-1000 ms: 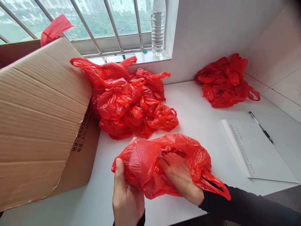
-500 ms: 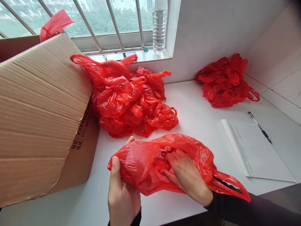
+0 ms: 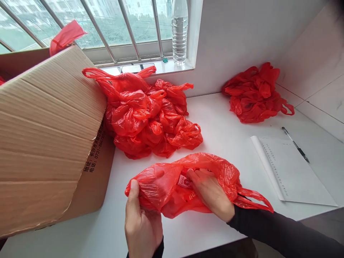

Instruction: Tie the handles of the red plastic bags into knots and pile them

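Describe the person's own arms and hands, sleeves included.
Both hands are bare, with no gloves, rings or watch in view. The left hand ends at a black cuff that is only just in frame. The right hand leads into a long black sleeve, plain and without visible markings, which covers the arm to the wrist.
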The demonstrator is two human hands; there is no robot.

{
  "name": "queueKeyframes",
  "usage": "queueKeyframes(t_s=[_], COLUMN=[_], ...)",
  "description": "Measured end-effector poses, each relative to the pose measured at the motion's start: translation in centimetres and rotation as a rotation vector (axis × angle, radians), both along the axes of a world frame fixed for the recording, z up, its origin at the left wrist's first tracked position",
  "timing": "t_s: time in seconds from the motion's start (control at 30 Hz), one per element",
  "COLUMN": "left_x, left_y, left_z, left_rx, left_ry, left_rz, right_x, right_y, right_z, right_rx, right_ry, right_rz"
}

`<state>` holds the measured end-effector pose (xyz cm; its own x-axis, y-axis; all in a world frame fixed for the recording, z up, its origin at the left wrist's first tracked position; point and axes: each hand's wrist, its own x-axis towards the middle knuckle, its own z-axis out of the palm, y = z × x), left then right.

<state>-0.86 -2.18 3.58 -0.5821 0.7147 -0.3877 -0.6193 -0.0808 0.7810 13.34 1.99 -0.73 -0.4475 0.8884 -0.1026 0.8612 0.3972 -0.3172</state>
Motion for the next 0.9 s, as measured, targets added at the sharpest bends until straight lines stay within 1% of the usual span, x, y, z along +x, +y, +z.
queueKeyframes(t_s=[0.1,0.2,0.27,0.43,0.53,0.7,0.8,0.9], left_x=[0.0,0.2,0.2,0.3,0.4,0.6,0.6,0.5], left_y=[0.0,0.0,-0.1,-0.1,-0.1,-0.3,-0.4,-0.4], left_z=[0.1,0.1,0.1,0.0,0.2,0.5,0.6,0.6], left_rx=[0.027,0.036,0.027,0.035,0.062,0.04,0.061,0.085], left_ry=[-0.023,-0.018,-0.011,-0.006,-0.022,-0.07,-0.1,-0.105], left_rz=[0.032,0.063,0.047,0.025,0.041,0.083,0.109,0.082], right_x=[0.3,0.6,0.7,0.7,0.4,-0.4,-0.4,-0.2], right_y=[0.1,0.5,0.7,0.8,0.6,0.3,0.2,0.3], right_z=[0.9,0.9,0.8,1.1,1.5,2.0,2.7,3.3], right_rx=[-0.07,-0.109,-0.13,-0.156,-0.166,-0.215,-0.232,-0.251], right_ry=[0.006,-0.016,-0.03,-0.017,-0.037,-0.11,-0.082,0.008], right_rz=[0.058,0.007,-0.032,0.005,0.02,0.006,0.028,0.095])
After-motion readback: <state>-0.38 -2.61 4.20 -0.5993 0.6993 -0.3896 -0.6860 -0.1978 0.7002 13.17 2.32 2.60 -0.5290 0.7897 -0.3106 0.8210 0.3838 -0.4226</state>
